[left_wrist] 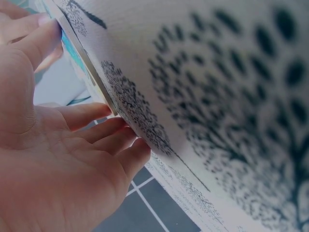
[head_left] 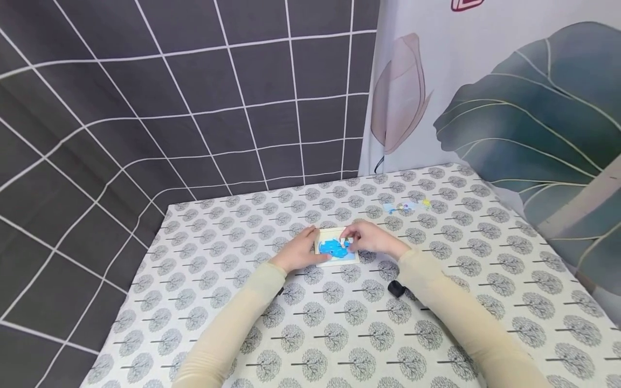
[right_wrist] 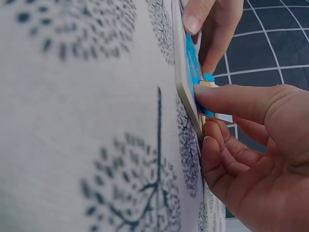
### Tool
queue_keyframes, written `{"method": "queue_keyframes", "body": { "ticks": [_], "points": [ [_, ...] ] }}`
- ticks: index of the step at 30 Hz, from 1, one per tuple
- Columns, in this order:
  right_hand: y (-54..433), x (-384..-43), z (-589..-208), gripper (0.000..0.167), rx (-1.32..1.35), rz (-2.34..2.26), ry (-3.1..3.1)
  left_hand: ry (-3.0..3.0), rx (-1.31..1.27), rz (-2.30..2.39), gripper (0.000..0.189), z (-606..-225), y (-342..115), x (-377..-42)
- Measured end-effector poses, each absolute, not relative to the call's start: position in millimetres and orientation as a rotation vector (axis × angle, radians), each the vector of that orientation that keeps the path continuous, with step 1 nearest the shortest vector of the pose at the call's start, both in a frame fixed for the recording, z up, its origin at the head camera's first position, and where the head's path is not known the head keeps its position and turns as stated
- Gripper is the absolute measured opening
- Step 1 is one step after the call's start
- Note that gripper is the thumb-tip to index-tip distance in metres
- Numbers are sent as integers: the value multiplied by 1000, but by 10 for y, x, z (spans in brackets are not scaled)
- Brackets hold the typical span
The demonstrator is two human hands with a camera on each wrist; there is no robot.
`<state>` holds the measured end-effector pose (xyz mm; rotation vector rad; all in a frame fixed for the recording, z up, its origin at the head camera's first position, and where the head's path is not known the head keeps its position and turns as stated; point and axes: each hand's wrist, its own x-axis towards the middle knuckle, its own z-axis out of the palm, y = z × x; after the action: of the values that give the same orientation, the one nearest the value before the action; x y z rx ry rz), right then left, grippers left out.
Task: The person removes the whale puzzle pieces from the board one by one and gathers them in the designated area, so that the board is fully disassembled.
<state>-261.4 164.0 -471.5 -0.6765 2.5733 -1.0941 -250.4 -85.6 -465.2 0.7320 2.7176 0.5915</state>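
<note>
Leaning over a tree-print tabletop, a person is handling a framed board and a small piece.

A dark gridded cloth is hanging behind the tabletop. The left hand is resting along the board's left side, fingers relaxed and extended, thumb touching the near edge. The right hand is pinching the piece between thumb and fingers. Between the hands, the pale-edged board is lying on the tabletop and showing a large blue shape. Some loose flat pieces are lying well apart, toward the far right. Partly hidden by fingers, the pinched multicoloured piece is sitting at the board's right part.
</note>
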Motion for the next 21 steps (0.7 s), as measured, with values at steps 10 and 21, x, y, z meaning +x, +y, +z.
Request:
{"method": "queue_keyframes", "body": {
  "ticks": [10, 21],
  "points": [
    [1699, -2527, -4648, 38, -603, -1146, 2579, 2705, 742, 628, 94, -4601, -841, -2503],
    [1734, -2529, -4685, 38, -589, -1249, 2534, 2710, 726, 582, 96, -4644, -859, -2523]
  ]
}}
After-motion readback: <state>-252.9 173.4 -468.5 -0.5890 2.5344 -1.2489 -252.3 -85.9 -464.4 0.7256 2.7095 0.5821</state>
